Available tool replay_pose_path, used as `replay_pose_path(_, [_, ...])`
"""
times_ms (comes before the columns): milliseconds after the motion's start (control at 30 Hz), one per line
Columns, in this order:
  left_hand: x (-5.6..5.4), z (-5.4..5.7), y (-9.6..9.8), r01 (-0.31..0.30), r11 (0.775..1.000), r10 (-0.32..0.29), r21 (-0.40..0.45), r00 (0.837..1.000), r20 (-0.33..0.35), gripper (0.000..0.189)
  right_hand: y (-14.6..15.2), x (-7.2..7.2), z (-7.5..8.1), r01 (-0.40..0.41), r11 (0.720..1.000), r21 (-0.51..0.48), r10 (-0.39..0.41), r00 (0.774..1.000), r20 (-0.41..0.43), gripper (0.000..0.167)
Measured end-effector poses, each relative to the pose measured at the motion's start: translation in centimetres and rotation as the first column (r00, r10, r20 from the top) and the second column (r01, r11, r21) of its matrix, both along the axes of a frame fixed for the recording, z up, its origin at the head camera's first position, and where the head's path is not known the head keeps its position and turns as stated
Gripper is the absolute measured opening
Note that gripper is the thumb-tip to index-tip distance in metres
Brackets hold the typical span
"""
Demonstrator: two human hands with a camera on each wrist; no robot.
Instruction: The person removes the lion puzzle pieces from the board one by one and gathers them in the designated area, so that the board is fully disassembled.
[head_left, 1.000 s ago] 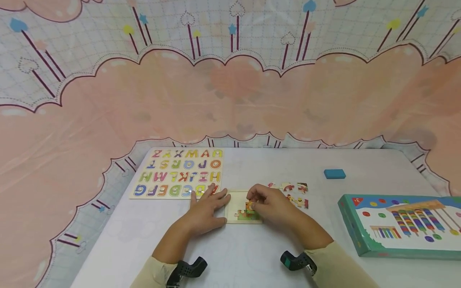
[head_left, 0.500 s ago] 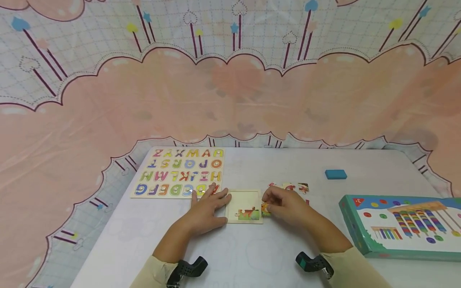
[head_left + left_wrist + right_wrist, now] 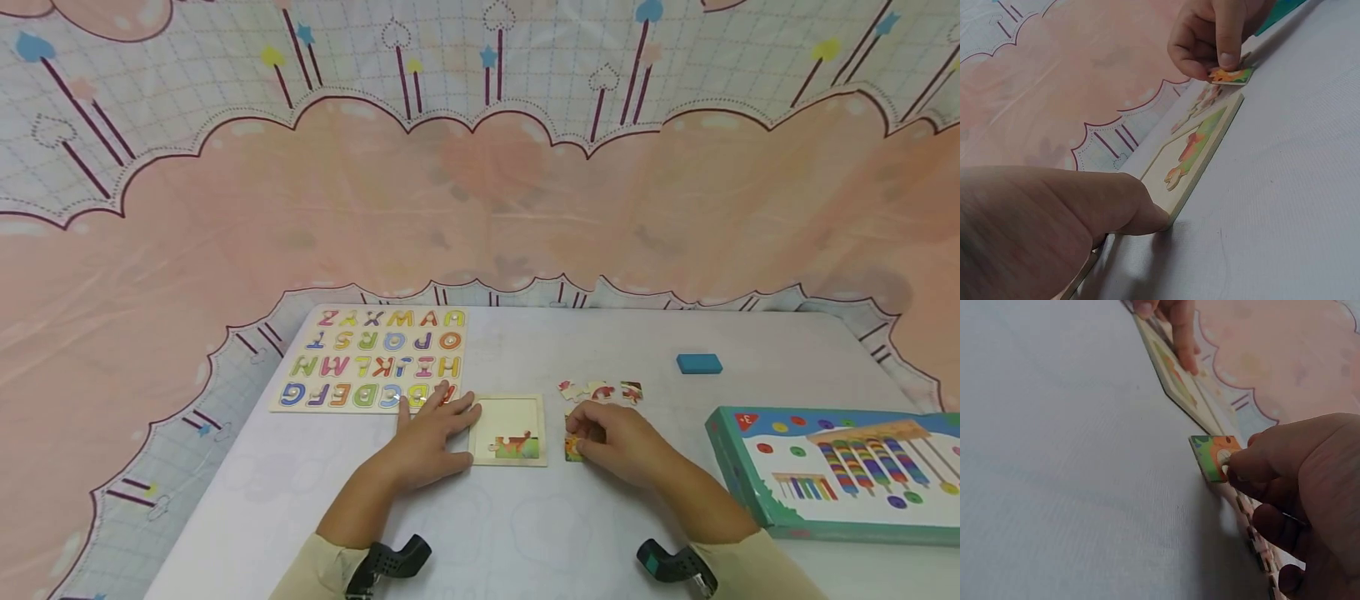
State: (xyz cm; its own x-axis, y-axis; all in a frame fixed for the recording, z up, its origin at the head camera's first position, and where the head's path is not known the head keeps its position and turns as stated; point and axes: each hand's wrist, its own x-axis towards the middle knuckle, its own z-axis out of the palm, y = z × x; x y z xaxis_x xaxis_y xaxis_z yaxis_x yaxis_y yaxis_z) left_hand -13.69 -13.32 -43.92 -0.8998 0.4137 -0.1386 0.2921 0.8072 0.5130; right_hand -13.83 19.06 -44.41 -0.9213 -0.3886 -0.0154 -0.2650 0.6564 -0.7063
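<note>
My left hand (image 3: 423, 446) lies with its fingers spread, touching the left edge of a small wooden puzzle tray (image 3: 506, 410). In the left wrist view its thumb (image 3: 1141, 209) presses the tray's corner. A joined green and brown section of jigsaw (image 3: 517, 447) sits low in the tray's right part. To the right of the tray, my right hand (image 3: 630, 442) pinches a green and orange puzzle piece (image 3: 1205, 459) between thumb and fingers. That piece is held just above the table in the right wrist view. Several loose puzzle pieces (image 3: 602, 390) lie beyond the right hand, some partly hidden by it.
An alphabet board (image 3: 375, 358) with colourful letters lies at the back left, reaching under the left fingertips. A blue block (image 3: 699, 363) rests at the back right. A large green toy box (image 3: 840, 475) occupies the right side of the white table (image 3: 480, 533).
My right hand has drawn the pinched puzzle piece from over the tray to the right, out onto the table side. The left hand has stayed in place.
</note>
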Motion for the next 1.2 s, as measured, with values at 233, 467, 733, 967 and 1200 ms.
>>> replay_pose_path(233, [-0.1, 0.1, -0.1, 0.008, 1.0, -0.008, 0.005, 1.0, -0.003, 0.072, 0.0, 0.3, -0.3, 0.023, 0.998, 0.052, -0.019, 0.998, -0.066, 0.02])
replay_pose_path(467, [-0.2, 0.4, -0.1, 0.013, 1.0, -0.013, 0.002, 1.0, 0.006, 0.072, -0.1, 0.4, -0.1, 0.031, 0.996, 0.087, -0.02, 0.992, -0.123, 0.019])
replay_pose_path(733, [-0.1, 0.5, 0.0, 0.003, 1.0, -0.002, -0.023, 1.0, 0.007, 0.073, 0.0, 0.5, 0.0, 0.04, 0.991, 0.131, -0.018, 0.986, -0.166, 0.022])
replay_pose_path(967, [-0.1, 0.6, 0.1, -0.005, 1.0, 0.004, -0.027, 1.0, -0.006, 0.072, 0.6, 0.1, 0.3, 0.075, 0.997, 0.001, -0.074, 0.975, -0.208, 0.021])
replay_pose_path(1200, [0.1, 0.3, 0.4, -0.035, 0.999, 0.033, -0.028, 0.998, -0.055, 0.068, 1.0, -0.5, 1.3, 0.113, 0.989, -0.094, -0.129, 0.974, -0.184, 0.021])
